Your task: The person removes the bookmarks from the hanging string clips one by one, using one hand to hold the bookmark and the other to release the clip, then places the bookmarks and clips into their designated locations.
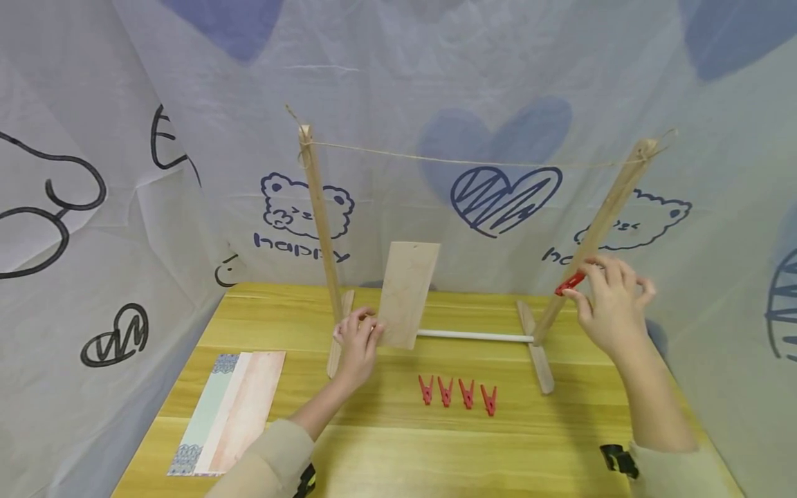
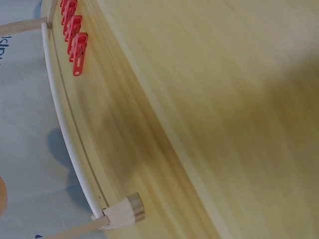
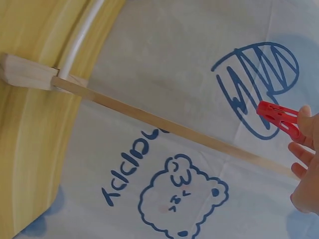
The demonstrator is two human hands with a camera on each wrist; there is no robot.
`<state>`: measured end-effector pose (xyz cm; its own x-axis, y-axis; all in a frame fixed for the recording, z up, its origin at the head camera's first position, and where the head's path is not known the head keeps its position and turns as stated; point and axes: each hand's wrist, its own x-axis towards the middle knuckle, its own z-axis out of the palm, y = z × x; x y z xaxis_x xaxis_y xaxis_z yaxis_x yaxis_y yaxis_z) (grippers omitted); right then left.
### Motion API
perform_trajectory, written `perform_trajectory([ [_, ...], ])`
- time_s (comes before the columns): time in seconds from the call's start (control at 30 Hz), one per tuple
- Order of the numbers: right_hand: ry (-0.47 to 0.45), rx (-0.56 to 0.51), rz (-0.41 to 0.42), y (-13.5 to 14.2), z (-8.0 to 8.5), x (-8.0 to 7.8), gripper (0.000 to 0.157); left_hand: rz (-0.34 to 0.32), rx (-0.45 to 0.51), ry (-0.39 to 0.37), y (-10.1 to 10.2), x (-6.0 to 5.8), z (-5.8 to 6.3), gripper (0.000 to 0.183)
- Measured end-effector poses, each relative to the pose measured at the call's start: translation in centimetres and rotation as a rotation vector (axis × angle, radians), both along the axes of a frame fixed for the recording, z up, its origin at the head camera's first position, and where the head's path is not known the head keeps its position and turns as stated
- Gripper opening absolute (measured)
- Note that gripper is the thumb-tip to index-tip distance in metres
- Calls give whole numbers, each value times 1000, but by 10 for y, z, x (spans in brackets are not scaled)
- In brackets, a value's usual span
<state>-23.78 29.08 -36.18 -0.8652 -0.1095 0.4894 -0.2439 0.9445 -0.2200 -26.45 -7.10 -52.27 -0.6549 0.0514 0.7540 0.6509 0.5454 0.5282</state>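
My left hand [image 1: 359, 346] holds a pale rectangular card [image 1: 407, 294] by its lower left edge, upright above the table; a small hole shows near its top. In the left wrist view only a sliver of that hand appears. My right hand [image 1: 613, 304] pinches a red clothespin [image 1: 569, 283] in front of the right post. The right wrist view shows the same clothespin [image 3: 279, 117] between thumb and fingers, its tip pointing away from the hand. Several more red clothespins [image 1: 457, 393] lie in a row on the table.
A twine line [image 1: 436, 159] runs between the tops of two wooden posts [image 1: 322, 221], joined low down by a white rod [image 1: 476, 336]. Patterned cards [image 1: 239, 408] lie at the table's left. Behind hangs a printed cloth [image 1: 386, 83] with hearts and bears.
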Motion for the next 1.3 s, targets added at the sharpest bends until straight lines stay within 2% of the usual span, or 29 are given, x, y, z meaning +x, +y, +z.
perform_trajectory([
  [0.6, -31, 26, 14, -1, -33, 2, 33, 49, -6, 9, -30, 14, -16, 36],
  [0.77, -51, 49, 6, -1, -42, 4, 33, 52, -10, -16, -38, 22, -21, 33],
  [1.07, -92, 66, 2, -4, -64, 8, 30, 100, -6, -36, -55, 33, -35, 36],
  [1.3, -105, 77, 7, -6, -82, 10, 34, 132, -17, -86, -70, 44, -44, 34],
])
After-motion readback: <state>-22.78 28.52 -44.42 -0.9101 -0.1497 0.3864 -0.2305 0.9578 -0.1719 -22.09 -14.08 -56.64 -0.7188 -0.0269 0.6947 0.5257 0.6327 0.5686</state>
